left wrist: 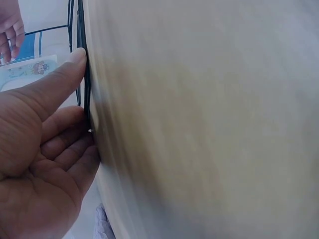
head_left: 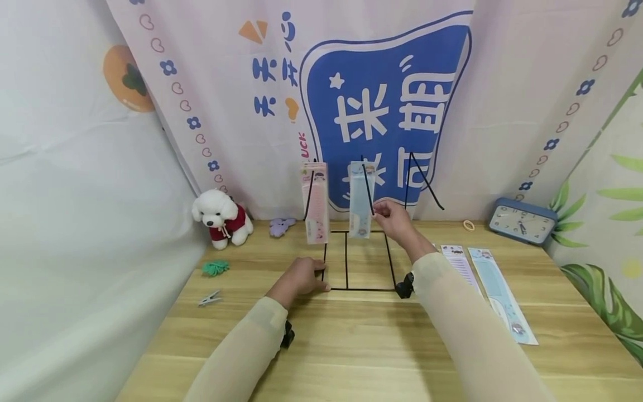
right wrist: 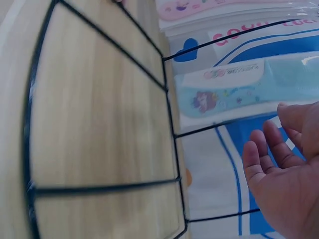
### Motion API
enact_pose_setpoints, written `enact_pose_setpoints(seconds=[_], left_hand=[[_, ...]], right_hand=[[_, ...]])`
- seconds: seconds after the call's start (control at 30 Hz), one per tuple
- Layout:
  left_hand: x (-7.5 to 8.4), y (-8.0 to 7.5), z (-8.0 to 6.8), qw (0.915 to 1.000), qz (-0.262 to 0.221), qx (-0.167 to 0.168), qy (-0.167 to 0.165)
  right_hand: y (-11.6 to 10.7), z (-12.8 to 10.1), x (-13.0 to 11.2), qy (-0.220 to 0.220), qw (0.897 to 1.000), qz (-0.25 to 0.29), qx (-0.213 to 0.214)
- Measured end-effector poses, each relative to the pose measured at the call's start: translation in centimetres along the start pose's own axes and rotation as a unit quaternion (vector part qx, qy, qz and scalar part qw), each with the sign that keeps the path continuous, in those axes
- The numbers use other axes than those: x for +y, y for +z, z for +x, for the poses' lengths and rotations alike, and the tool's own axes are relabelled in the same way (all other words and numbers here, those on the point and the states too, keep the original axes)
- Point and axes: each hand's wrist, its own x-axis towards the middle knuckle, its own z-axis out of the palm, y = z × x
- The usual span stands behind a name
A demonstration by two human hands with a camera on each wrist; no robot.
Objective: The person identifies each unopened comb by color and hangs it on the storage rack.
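Head view first: the left hand (head_left: 301, 276) covers a corner of the black wire rack (head_left: 346, 259), and the right sleeve (head_left: 467, 324) cuts across a lilac packet (head_left: 460, 265); over on the left wrist the table (head_left: 351, 346) is mostly blur, while the right wrist view crops the hanging blue packet (head_left: 359, 204) at its far end. Along that wooden surface now: white plush dog (head_left: 221, 218), green bundle (head_left: 216, 268), small clip (head_left: 210, 298), purple toy (head_left: 281, 226), then the rack, pink packet (head_left: 318, 215) on its left prong, the blue one beside it, a flat blue packet (head_left: 502, 296) and a clock (head_left: 522, 221) at right, printed curtain (head_left: 211, 67) behind. To the fingers! Left thumb and fingers sit well apart, tips touching the rack's wire. The right hand (head_left: 397, 223) is loosely parted beside the blue packet, thumb at its edge; whether it touches, I can't tell.
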Motion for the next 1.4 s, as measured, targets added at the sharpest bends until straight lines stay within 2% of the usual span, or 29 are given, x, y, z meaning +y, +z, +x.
enact_pose_setpoints(seconds=[0.13,0.3,0.5,0.7,0.87,0.97,1.17,1.4], left_hand=[[0.2,0.2,0.1,1.0,0.002,-0.003,-0.001],[0.3,0.4,0.3,1.0,0.0,-0.006,-0.002],[0.1,0.3,0.1,1.0,-0.007,-0.006,0.0],[-0.1,0.0,-0.2,0.9999,-0.013,0.0,0.006],[-0.2,-0.3,-0.3,0.9999,-0.012,0.006,0.01],[-0.3,-0.3,-0.3,0.9998,-0.015,0.007,0.013],[-0.2,-0.2,-0.1,0.9999,-0.008,-0.001,0.014],[0.2,-0.1,-0.1,0.9999,-0.007,-0.006,0.008]], right_hand=[[-1.0,-1.6,1.9,-0.02,1.0,-0.018,-0.005],[-3.2,-4.9,4.3,-0.03,0.998,-0.048,0.009],[-7.2,-9.9,6.5,0.011,0.999,-0.024,0.04],[-11.5,-13.5,8.9,0.081,0.992,-0.037,0.084],[-14.1,-15.1,10.7,0.12,0.982,-0.094,0.114],[-15.0,-15.9,11.8,0.166,0.971,-0.125,0.117],[-15.8,-16.9,14.0,0.249,0.954,-0.141,0.089],[-16.0,-17.0,15.6,0.283,0.941,-0.177,0.048]])
